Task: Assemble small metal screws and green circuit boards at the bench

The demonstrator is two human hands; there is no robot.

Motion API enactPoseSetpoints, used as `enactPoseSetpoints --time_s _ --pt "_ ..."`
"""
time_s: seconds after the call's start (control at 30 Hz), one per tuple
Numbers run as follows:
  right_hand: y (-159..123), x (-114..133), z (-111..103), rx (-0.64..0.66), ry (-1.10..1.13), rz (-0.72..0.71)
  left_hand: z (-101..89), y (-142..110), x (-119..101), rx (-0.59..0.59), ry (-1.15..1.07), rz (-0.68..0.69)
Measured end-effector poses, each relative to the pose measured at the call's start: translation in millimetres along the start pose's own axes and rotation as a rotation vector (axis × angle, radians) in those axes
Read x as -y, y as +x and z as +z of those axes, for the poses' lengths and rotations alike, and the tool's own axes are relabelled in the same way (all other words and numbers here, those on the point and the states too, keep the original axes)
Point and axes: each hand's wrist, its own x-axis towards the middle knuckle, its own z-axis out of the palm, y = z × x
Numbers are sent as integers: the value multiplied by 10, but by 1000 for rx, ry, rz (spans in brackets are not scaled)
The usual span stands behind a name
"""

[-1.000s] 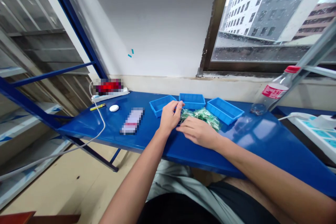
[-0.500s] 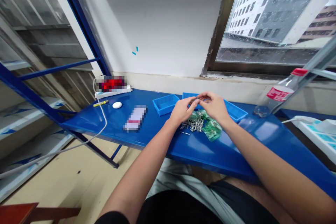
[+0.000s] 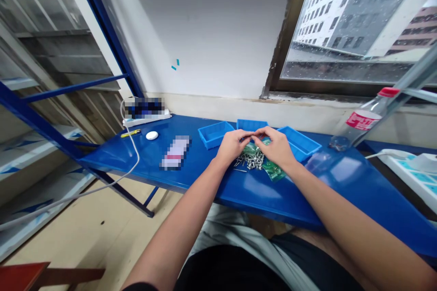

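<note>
Head view: the person's left hand (image 3: 233, 145) and right hand (image 3: 274, 145) bring bent fingertips close together near small metal parts (image 3: 255, 161); whether they pinch anything cannot be told. Green bags (image 3: 273, 172) lie beside the parts on the blue table (image 3: 198, 175).

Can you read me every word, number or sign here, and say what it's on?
None reads clearly.
Red label on the clear plastic bottle: white marks, too blurred to read.
Pale rectangular slab: pixelated, unreadable.
Shiny green plastic packets: any print is too small to tell.
</note>
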Motion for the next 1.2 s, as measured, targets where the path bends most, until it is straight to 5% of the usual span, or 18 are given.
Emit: enactPoseSetpoints --time_s 0.8,1.2 --pt "-5 -19 30 52 -12 -30 -44 -25 -104 36 -71 -104" --pt "2 -19 39 21 36 135 2 -7 -6 -12 -15 -66"
